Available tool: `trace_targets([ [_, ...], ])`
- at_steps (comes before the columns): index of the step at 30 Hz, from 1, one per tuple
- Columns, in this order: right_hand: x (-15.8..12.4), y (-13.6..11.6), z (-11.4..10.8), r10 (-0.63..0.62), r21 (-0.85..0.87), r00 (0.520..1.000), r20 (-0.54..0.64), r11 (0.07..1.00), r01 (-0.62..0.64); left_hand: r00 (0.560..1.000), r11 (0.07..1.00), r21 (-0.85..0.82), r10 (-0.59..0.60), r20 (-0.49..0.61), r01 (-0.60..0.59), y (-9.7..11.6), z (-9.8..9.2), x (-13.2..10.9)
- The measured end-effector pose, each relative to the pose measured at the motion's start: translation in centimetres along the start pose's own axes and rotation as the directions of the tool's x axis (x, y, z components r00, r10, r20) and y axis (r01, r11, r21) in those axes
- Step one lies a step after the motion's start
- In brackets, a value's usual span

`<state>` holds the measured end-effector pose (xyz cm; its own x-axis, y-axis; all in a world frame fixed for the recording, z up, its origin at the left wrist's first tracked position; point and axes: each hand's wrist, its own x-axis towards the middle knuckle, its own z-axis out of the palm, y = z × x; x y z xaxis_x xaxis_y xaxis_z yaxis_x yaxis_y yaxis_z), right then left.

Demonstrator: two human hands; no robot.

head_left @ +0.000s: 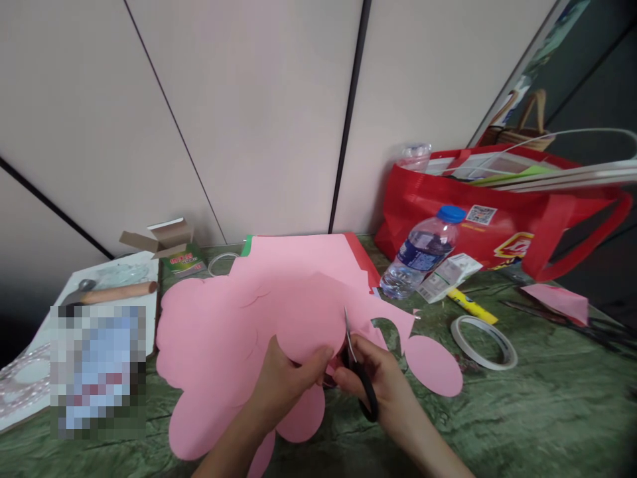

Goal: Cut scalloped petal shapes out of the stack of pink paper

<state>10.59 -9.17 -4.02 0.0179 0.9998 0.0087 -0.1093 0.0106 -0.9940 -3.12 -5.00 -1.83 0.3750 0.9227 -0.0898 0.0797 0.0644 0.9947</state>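
Note:
My left hand [298,372] is closed on a rounded piece of pink paper [308,315], its thumb pressed on the front. In my right hand [375,378] is a pair of black-handled scissors [368,388], fingers around the handles. The blades point away from me, right at the paper's right edge. Behind and to the left, a large scallop-edged pink paper shape [209,332] lies over more pink sheets. A pink oval cutout [434,365] rests to the right of my right hand, and a rounded pink piece [302,415] shows below my left wrist.
Right of the papers stand a water bottle [421,255], a small white box [448,277], a yellow tube [472,307], a tape roll [484,342] and a red bag [428,192]. Leftward are an open carton [182,255] and a wooden-handled tool [119,292]. A panelled wall [269,133] closes the back.

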Motion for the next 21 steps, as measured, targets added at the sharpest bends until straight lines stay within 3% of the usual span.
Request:
trace_targets([
  [11,-0.05,0.08,-0.19,-0.040,-0.032,0.999,0.029,0.999,0.041,1.000,1.000,-0.011,0.005,-0.017,-0.005,-0.04,-0.16,-0.01],
  [21,-0.09,-0.27,-0.08,0.029,-0.045,0.999,0.040,0.999,-0.027,1.000,1.000,0.006,0.019,-0.021,-0.019,-0.27,-0.30,0.16],
])
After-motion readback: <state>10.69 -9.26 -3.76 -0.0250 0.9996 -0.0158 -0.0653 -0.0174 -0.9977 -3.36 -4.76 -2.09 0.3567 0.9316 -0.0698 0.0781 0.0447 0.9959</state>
